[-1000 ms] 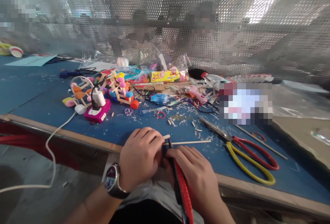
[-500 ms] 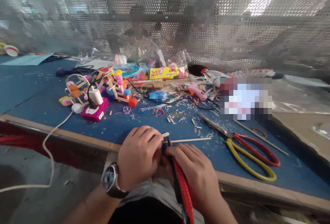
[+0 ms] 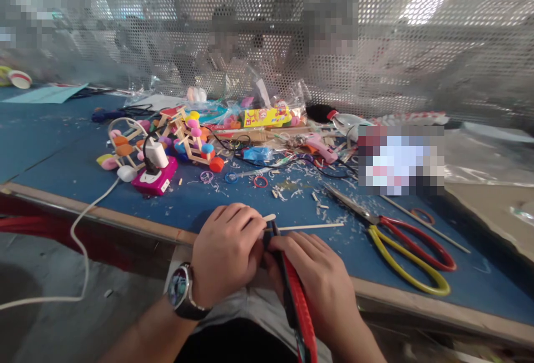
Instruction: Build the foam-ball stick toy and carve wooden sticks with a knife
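My left hand [image 3: 227, 246], with a watch [image 3: 179, 288] on its wrist, is closed at the table's front edge. The rounded end of a pale wooden craft stick [image 3: 270, 217] pokes out past its fingers. My right hand [image 3: 319, 265] is wrapped round a hand tool with a long red-and-black handle [image 3: 298, 302]. The tool's dark tip reaches up between my hands, against the sticks. A thin wooden stick [image 3: 312, 226] extends rightward from the tip, just above the table; its left end is hidden.
Large scissors [image 3: 371, 221] with red and yellow handles lie open at right. A pink power adapter [image 3: 156, 176] and stick models with coloured pompoms [image 3: 192, 135] are at left. A pink glue gun [image 3: 321, 147], rubber bands, wood scraps and a yellow packet [image 3: 267, 117] lie behind.
Both hands keep nearly the same pose and grip. The whole view has shifted very slightly; the tool and sticks stay in place.
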Action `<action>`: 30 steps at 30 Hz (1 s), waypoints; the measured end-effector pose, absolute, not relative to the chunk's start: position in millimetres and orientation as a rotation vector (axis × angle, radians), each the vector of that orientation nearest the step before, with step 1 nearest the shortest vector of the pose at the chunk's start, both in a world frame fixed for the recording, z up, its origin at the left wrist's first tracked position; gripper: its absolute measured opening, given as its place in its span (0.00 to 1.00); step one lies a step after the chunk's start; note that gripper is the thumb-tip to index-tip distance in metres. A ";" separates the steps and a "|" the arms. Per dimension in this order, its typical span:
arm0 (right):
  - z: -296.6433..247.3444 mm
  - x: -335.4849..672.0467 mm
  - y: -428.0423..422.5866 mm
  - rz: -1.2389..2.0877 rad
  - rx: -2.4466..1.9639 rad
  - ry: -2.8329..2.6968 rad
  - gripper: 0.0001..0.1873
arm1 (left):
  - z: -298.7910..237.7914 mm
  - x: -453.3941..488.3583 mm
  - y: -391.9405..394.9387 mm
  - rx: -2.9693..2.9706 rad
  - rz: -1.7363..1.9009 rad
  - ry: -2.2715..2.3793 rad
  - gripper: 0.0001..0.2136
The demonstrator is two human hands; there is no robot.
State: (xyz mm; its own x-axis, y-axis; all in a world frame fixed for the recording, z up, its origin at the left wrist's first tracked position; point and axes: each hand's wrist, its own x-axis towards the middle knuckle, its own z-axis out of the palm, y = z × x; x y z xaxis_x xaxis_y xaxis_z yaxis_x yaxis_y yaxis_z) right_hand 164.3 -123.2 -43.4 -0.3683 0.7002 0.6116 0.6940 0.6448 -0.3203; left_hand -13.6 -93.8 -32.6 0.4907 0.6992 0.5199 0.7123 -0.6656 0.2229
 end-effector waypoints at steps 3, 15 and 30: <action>-42.7 164.7 -123.1 0.015 -1.085 -2.118 0.07 | -32.6 -13.4 -93.8 -2.689 -0.926 -1.268 0.10; -44.3 165.7 -122.9 0.025 -1.087 -2.119 0.07 | -33.3 -13.1 -95.0 -2.696 -0.933 -1.278 0.09; -44.0 165.7 -123.0 0.035 -1.085 -2.125 0.07 | -33.7 -13.0 -94.7 -2.692 -0.933 -1.290 0.09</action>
State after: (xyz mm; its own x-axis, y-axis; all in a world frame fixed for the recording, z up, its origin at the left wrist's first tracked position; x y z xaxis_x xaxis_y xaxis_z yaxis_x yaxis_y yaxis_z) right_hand 165.7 -123.0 -44.0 -0.3705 0.7096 0.5994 0.6896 0.6424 -0.3343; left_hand -13.0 -94.7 -33.7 0.4819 0.7060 0.5189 0.7142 -0.6596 0.2342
